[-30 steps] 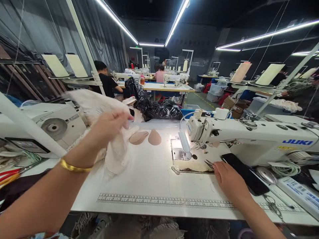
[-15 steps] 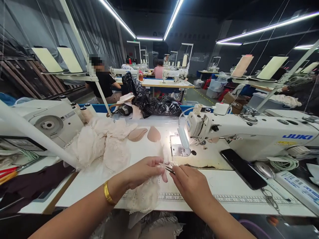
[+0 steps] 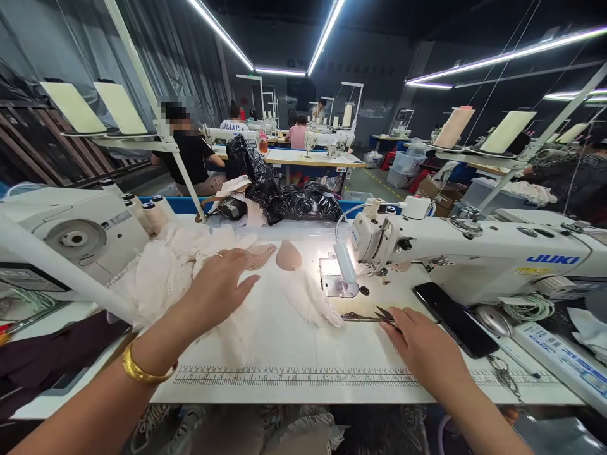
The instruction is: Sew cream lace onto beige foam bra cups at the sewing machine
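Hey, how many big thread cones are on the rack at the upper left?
2: one cream cone at the far left, and a second cream cone beside it, nearer the white pole. None looks hidden.

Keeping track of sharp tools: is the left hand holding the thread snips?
No, the right hand holds the thread snips, with their tips exposed.

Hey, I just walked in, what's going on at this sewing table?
A person's right hand holds small snips in front of a sewing machine. The left hand, fingers spread, is over the edge of a pile of cream fabric, near stacked beige pads; contact is unclear. A single pad and a loose lacy piece lie between that hand and the machine.
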`<state>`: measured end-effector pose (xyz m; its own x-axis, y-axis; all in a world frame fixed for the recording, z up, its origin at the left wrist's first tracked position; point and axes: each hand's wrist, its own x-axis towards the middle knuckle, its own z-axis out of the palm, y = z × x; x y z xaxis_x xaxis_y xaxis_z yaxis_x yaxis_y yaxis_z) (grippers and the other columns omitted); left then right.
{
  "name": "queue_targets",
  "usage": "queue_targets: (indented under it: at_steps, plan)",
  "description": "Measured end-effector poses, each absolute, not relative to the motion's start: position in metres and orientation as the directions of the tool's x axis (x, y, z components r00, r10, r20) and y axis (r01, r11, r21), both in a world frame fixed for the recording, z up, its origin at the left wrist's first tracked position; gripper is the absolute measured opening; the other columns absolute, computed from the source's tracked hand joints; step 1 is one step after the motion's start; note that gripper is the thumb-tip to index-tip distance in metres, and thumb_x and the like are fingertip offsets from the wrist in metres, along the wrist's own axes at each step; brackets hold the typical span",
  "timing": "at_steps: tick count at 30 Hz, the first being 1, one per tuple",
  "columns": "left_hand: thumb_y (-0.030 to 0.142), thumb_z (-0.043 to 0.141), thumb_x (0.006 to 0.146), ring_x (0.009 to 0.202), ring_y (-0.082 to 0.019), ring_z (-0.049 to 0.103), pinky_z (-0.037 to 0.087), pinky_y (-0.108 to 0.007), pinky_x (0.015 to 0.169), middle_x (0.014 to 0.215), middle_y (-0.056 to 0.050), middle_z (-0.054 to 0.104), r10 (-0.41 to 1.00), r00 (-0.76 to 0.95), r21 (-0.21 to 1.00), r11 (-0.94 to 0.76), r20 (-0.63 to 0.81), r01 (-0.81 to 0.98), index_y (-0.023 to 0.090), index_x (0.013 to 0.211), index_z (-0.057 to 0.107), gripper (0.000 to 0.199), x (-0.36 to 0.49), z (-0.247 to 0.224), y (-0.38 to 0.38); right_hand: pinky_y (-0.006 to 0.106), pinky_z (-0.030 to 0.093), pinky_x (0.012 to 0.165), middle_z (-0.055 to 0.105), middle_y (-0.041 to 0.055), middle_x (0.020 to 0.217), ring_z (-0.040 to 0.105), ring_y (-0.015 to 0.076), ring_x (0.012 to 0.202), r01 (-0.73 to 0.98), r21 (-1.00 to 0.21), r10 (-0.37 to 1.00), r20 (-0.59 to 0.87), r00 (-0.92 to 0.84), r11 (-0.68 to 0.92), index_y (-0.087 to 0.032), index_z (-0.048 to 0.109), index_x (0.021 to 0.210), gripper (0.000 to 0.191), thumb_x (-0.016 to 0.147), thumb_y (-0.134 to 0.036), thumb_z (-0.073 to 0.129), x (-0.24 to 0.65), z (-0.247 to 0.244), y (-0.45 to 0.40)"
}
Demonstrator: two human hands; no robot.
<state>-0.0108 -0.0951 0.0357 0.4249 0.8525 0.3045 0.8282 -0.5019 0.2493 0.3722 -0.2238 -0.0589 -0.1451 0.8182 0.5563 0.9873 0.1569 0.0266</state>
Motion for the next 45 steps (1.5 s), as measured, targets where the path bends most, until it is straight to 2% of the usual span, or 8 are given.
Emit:
queue_targets:
  at_steps: [7, 14, 20, 25, 34, 39, 42, 45]
  plan:
    - [0.005, 0.056, 0.089, 0.138, -0.035, 0.049, 0.042, -0.051, 0.108, 0.142, -0.015, 0.06, 0.465, 0.857, 0.143, -0.885, 0.225, 0.442, 0.02, 0.126, 0.064, 0.041, 0.078, -0.01, -0.094, 0.048, 0.054, 0.091, 0.068, 0.0136, 0.11, 0.063, 0.0309, 0.105, 0.875, -0.339, 0.846, 0.517, -0.134, 0.346, -0.022, 0.063, 0.124, 0.026, 0.106, -0.035, 0.051, 0.345, -0.053, -0.225]
    - [0.009, 0.05, 0.092, 0.063, -0.018, 0.052, 0.035, -0.033, 0.063, 0.064, -0.002, 0.055, 0.492, 0.863, 0.195, -0.863, 0.116, 0.466, 0.019, 0.066, 0.048, 0.028, 0.117, 0.012, -0.106, 0.051, 0.046, 0.112, 0.052, 0.0114, 0.15, 0.05, 0.0308, 0.138, 0.575, -0.791, 0.967, 0.254, -0.001, 0.209, -0.031, 0.041, 0.155, 0.063, 0.099, -0.049, 0.063, 0.298, -0.057, -0.223]
    - [0.043, 0.063, 0.09, 0.067, -0.014, 0.044, 0.036, -0.026, 0.063, 0.07, 0.003, 0.046, 0.77, 0.638, 0.963, -0.157, -0.021, 0.221, 0.02, 0.073, 0.05, 0.032, 0.091, 0.041, -0.135, 0.037, 0.055, 0.09, 0.07, 0.0039, 0.114, 0.067, 0.0233, 0.1, -0.199, -0.977, 0.996, 0.069, 0.053, 0.078, -0.028, 0.057, 0.127, 0.043, 0.093, -0.051, 0.071, 0.283, -0.04, -0.206]
    - [0.048, 0.085, 0.076, 0.081, -0.02, 0.063, 0.052, -0.034, 0.08, 0.084, -0.004, 0.066, 0.726, 0.633, 0.919, 0.39, -0.268, -0.059, 0.019, 0.09, 0.064, 0.039, 0.084, 0.015, -0.142, 0.031, 0.05, 0.081, 0.07, 0.0005, 0.093, 0.062, 0.0204, 0.086, -0.216, -0.976, 0.999, 0.043, -0.032, 0.035, -0.025, 0.067, 0.103, 0.032, 0.095, -0.056, 0.067, 0.28, -0.035, -0.204]
    - [0.049, 0.09, 0.067, 0.068, -0.016, 0.059, 0.05, -0.028, 0.068, 0.072, 0.002, 0.063, 0.911, 0.363, 0.915, 0.302, -0.195, -0.267, 0.02, 0.08, 0.056, 0.047, 0.105, -0.015, -0.155, 0.033, 0.047, 0.086, 0.067, 0.0019, 0.091, 0.059, 0.0223, 0.091, 0.048, -0.996, 0.997, 0.077, -0.008, 0.078, -0.023, 0.073, 0.094, 0.037, 0.1, -0.056, 0.057, 0.278, -0.049, -0.198]
    - [0.065, 0.067, 0.087, 0.072, -0.019, 0.058, 0.046, -0.03, 0.068, 0.079, -0.001, 0.064, 0.813, 0.561, 0.965, 0.005, -0.157, 0.262, 0.02, 0.086, 0.058, 0.046, 0.082, -0.004, -0.138, 0.033, 0.046, 0.075, 0.066, 0.0028, 0.082, 0.057, 0.0205, 0.078, 0.027, -0.996, 0.995, 0.084, 0.05, 0.082, -0.022, 0.072, 0.09, 0.038, 0.098, -0.056, 0.058, 0.28, -0.049, -0.193]
    - [0.059, 0.057, 0.095, 0.077, -0.024, 0.06, 0.043, -0.034, 0.071, 0.083, -0.006, 0.067, 0.9, 0.428, 0.559, -0.395, 0.078, 0.729, 0.02, 0.086, 0.059, 0.04, 0.054, 0.009, -0.1, 0.034, 0.046, 0.073, 0.066, 0.0029, 0.079, 0.058, 0.0212, 0.076, 0.039, -0.999, 1.0, 0.008, 0.02, 0.007, -0.021, 0.07, 0.09, 0.04, 0.096, -0.06, 0.059, 0.281, -0.053, -0.19]
    - [0.042, 0.057, 0.095, 0.103, -0.031, 0.062, 0.044, -0.038, 0.088, 0.11, -0.014, 0.07, 0.904, 0.354, 0.333, -0.418, 0.238, 0.845, 0.02, 0.097, 0.063, 0.023, 0.026, 0.015, -0.054, 0.035, 0.047, 0.074, 0.067, 0.0022, 0.08, 0.058, 0.0215, 0.076, 0.058, -0.997, 0.998, -0.053, 0.019, -0.054, -0.022, 0.068, 0.089, 0.04, 0.093, -0.062, 0.061, 0.28, -0.056, -0.188]
